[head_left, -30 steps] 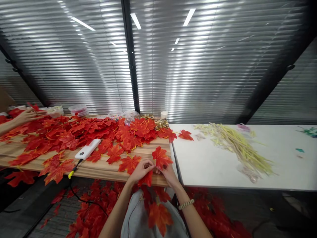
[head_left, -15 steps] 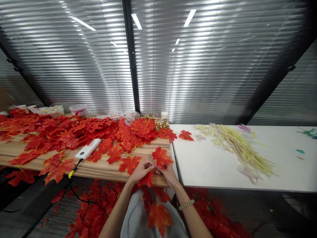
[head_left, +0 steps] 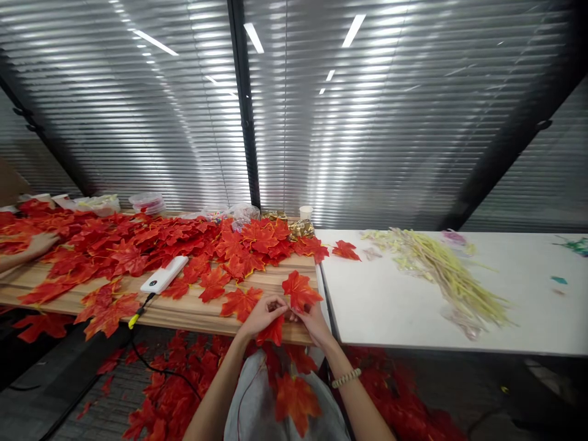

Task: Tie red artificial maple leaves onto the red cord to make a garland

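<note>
At the front edge of the wooden table, my left hand point(head_left: 265, 314) and my right hand point(head_left: 315, 323) meet fingertip to fingertip. Both are closed in a pinch on a strand of red maple leaves; the exact spot between the fingers is too small to make out. One red leaf point(head_left: 301, 290) stands up just above the fingertips, and another red leaf point(head_left: 272, 331) hangs below my left hand. Further down, an orange-red leaf point(head_left: 297, 401) lies over my lap. A beaded bracelet point(head_left: 346, 378) circles my right wrist.
Red leaves point(head_left: 128, 257) pile along the wooden table point(head_left: 202, 315), with a white power bank point(head_left: 164, 274) and cable. Another person's hand point(head_left: 42, 244) touches leaves at far left. Yellow strips point(head_left: 445, 269) lie on the white table point(head_left: 381, 312). A paper cup point(head_left: 305, 212) stands behind.
Another person's hand and forearm have come in from the left edge over the leaf pile. My own hands have barely moved and keep the same pinch.
</note>
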The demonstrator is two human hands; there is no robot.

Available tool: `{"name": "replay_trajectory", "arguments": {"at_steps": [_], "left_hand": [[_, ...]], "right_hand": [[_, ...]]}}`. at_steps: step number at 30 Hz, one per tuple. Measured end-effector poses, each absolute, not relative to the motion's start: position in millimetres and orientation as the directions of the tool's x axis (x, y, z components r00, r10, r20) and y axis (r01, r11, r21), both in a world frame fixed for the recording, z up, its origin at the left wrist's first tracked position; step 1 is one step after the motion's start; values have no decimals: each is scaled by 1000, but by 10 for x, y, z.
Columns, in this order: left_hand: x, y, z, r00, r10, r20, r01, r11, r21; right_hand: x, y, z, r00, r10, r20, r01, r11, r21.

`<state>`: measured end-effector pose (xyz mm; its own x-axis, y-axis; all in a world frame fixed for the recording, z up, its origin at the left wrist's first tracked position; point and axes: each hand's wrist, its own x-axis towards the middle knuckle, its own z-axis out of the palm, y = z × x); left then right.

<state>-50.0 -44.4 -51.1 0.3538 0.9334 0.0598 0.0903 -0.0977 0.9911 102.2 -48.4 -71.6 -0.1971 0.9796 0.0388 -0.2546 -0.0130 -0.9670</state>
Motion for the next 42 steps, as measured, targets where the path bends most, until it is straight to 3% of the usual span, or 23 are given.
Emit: {"name": "replay_trajectory", "arguments": {"at_steps": [8, 24, 32, 42], "left_hand": [[-495, -457, -495, 406, 911, 63, 21, -78, 997], [-513, -438, -478, 346, 935, 80, 136, -134, 982], [-535, -420, -529, 353, 928, 121, 115, -172, 978], [-548, -366, -566, 183, 976, 120, 30, -128, 991]], "right_hand": [[1036, -477, -698, -230, 971, 59, -250, 0, -968], [1031, -475, -677, -235, 971, 37, -272, -29, -962], [1035, -477, -647, -252, 968, -22, -196, -74, -978], [1074, -468, -664, -329, 944, -19, -151, -72, -986]]}}
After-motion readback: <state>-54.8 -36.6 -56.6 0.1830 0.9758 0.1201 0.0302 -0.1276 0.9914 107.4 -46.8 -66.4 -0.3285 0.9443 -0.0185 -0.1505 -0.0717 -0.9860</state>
